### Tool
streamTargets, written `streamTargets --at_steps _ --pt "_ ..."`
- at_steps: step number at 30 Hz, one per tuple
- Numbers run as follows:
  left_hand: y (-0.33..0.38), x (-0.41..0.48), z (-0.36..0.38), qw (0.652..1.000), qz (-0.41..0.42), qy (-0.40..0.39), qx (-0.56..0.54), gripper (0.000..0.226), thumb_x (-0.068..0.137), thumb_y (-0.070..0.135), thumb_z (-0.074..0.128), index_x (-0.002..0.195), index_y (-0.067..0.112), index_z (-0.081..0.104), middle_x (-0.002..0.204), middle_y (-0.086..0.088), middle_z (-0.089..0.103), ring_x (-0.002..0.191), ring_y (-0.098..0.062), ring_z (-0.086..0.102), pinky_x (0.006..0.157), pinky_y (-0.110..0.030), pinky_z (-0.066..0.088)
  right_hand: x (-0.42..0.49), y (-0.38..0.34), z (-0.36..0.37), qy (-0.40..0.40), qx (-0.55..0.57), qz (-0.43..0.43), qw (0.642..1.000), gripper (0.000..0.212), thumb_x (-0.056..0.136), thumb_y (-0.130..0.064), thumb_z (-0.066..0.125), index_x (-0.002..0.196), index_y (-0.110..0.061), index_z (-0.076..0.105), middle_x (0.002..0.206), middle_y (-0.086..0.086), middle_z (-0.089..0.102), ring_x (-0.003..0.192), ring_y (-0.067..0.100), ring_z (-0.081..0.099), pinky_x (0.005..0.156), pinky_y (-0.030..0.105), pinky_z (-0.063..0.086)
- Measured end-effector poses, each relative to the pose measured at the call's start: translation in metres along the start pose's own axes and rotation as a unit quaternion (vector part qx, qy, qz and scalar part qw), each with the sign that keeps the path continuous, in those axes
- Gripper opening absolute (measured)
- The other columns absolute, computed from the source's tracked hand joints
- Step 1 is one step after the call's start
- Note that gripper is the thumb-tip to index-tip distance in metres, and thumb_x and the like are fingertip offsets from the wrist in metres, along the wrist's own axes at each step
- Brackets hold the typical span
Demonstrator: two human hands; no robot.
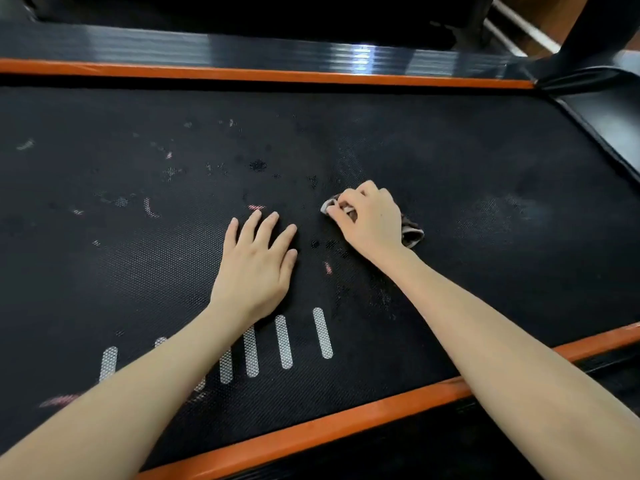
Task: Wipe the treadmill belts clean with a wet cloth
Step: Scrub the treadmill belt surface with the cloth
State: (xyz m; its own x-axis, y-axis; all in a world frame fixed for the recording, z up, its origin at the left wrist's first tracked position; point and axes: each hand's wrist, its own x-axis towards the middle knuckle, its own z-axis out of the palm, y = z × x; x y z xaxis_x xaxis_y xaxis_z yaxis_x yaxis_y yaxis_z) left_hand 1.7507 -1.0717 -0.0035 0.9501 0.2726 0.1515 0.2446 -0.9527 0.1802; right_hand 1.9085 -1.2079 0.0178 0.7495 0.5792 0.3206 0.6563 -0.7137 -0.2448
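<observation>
The black textured treadmill belt [450, 161] fills the view, with pink and grey smudges and dark wet spots across its left and middle. My right hand [369, 220] grips a small crumpled grey-brown cloth [412, 233] and holds it against the belt near the centre; most of the cloth is hidden under the fingers. My left hand [258, 268] lies flat on the belt just left of it, fingers straight and spread.
Orange side strips run along the belt's far edge [242, 75] and near edge [346, 420]. A glossy black side rail [277, 51] lies beyond the far strip. Several white stripes [285, 341] are printed on the belt by my left wrist. A black upright [595, 32] stands at top right.
</observation>
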Motion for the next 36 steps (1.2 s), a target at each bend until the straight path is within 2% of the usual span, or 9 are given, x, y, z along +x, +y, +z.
streamTargets --at_steps 3,6,11,14,17,21,26,29,36 --pt "-0.001 0.0 -0.001 1.0 -0.004 0.004 -0.004 0.052 0.094 0.042 0.023 0.132 0.021 0.053 0.14 -0.011 0.047 0.135 -0.033 0.034 0.113 -0.052 0.019 -0.063 -0.017 -0.017 -0.046 0.054 -0.117 0.991 0.036 0.085 -0.053 0.049 0.077 -0.021 0.062 0.084 0.003 0.055 0.07 0.027 0.049 0.061 0.038 0.046" --pt "0.0 0.0 -0.003 1.0 -0.007 0.004 -0.005 0.052 0.095 0.042 0.024 0.133 0.022 0.052 0.141 -0.01 0.047 0.136 -0.032 0.033 0.113 -0.052 0.019 -0.114 -0.017 -0.035 -0.087 0.083 -0.218 0.969 0.03 0.089 -0.047 0.051 0.087 -0.019 0.062 0.088 0.002 0.056 0.071 0.023 0.046 0.059 0.037 0.042" --pt "0.001 -0.001 -0.006 1.0 -0.018 0.003 -0.013 0.052 0.095 0.043 0.023 0.133 0.024 0.053 0.142 -0.008 0.046 0.136 -0.029 0.033 0.114 -0.05 0.019 -0.061 -0.007 -0.023 -0.06 0.032 -0.219 0.973 0.029 0.088 -0.043 0.051 0.11 -0.025 0.058 0.093 0.004 0.055 0.075 0.026 0.051 0.061 0.041 0.045" --pt "0.001 0.0 -0.006 0.999 -0.032 -0.001 -0.016 0.052 0.095 0.043 0.022 0.133 0.026 0.052 0.143 -0.006 0.045 0.137 -0.027 0.033 0.115 -0.049 0.018 -0.047 -0.005 -0.015 -0.034 0.029 -0.208 0.977 0.029 0.086 -0.048 0.052 0.095 -0.026 0.068 0.096 0.004 0.058 0.077 0.027 0.051 0.061 0.039 0.043" --pt "0.002 0.001 -0.006 0.999 -0.035 -0.008 -0.005 0.05 0.095 0.043 0.024 0.134 0.027 0.052 0.143 -0.005 0.045 0.137 -0.027 0.033 0.114 -0.049 0.019 -0.066 -0.001 -0.022 -0.052 0.066 -0.234 0.969 0.04 0.081 -0.062 0.052 0.079 -0.025 0.067 0.089 0.0 0.058 0.076 0.023 0.049 0.06 0.035 0.039" --pt "0.005 0.0 -0.009 0.999 -0.037 -0.024 0.019 0.05 0.095 0.044 0.026 0.136 0.026 0.05 0.144 -0.004 0.044 0.138 -0.026 0.032 0.114 -0.05 0.021 -0.059 0.02 -0.022 -0.064 0.089 -0.3 0.948 0.032 0.082 -0.055 0.057 0.07 -0.025 0.064 0.081 -0.002 0.058 0.069 0.023 0.051 0.056 0.035 0.041" --pt "0.008 0.0 -0.007 0.998 -0.045 -0.024 0.033 0.049 0.095 0.043 0.027 0.136 0.027 0.049 0.144 -0.002 0.044 0.139 -0.024 0.031 0.115 -0.045 0.019 0.038 0.049 0.004 -0.007 0.026 -0.159 0.987 0.025 0.086 -0.044 0.061 0.086 -0.019 0.065 0.083 0.006 0.059 0.073 0.032 0.055 0.061 0.035 0.038" --pt "0.009 0.001 -0.007 0.998 -0.051 -0.021 0.033 0.049 0.095 0.044 0.027 0.136 0.027 0.049 0.144 -0.002 0.043 0.139 -0.023 0.03 0.115 -0.045 0.019 0.04 0.051 0.015 0.014 0.036 -0.173 0.984 0.022 0.086 -0.039 0.064 0.097 -0.021 0.063 0.087 0.005 0.06 0.075 0.031 0.053 0.063 0.035 0.034" --pt "0.012 0.0 -0.005 0.998 -0.051 -0.016 0.035 0.051 0.094 0.044 0.027 0.136 0.026 0.048 0.144 -0.003 0.044 0.139 -0.025 0.031 0.116 -0.045 0.018 -0.007 0.038 -0.006 0.022 0.076 -0.16 0.984 0.022 0.08 -0.041 0.068 0.073 -0.021 0.061 0.074 0.002 0.056 0.063 0.029 0.052 0.054 0.032 0.037"
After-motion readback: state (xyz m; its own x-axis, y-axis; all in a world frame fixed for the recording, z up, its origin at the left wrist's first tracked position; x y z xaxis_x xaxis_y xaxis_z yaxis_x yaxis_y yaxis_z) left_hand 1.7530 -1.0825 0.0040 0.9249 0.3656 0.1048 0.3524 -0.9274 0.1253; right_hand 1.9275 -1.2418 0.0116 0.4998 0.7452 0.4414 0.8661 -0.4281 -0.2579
